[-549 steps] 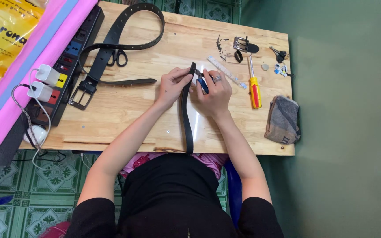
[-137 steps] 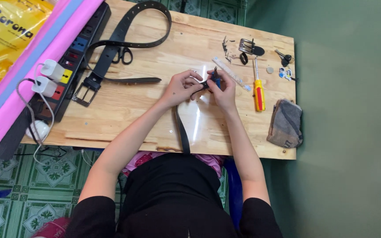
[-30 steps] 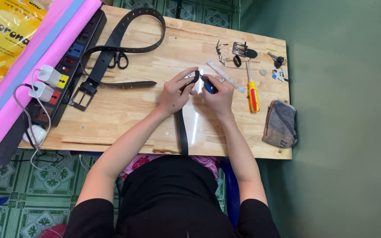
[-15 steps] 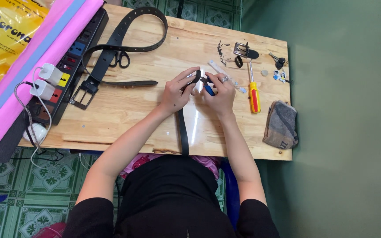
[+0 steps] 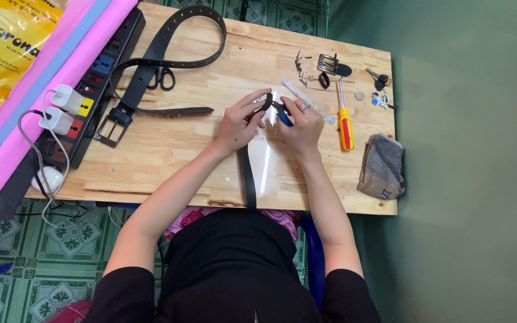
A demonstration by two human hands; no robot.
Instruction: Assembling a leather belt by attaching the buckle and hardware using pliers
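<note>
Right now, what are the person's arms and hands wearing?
Both forearms are bare, with short black sleeves ending near the elbows. The left hand shows no ring or glove. The right hand wears a silver ring on one finger. No watch.

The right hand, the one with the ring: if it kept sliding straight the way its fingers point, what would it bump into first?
The right hand points up-left, so it would first meet the belt end pinched by the left hand, though depth is hard to judge.

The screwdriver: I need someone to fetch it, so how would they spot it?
On the wooden table, look right of the hands. The screwdriver lies between them and the grey folded cloth. Only it has a yellow-and-red handle.
</note>
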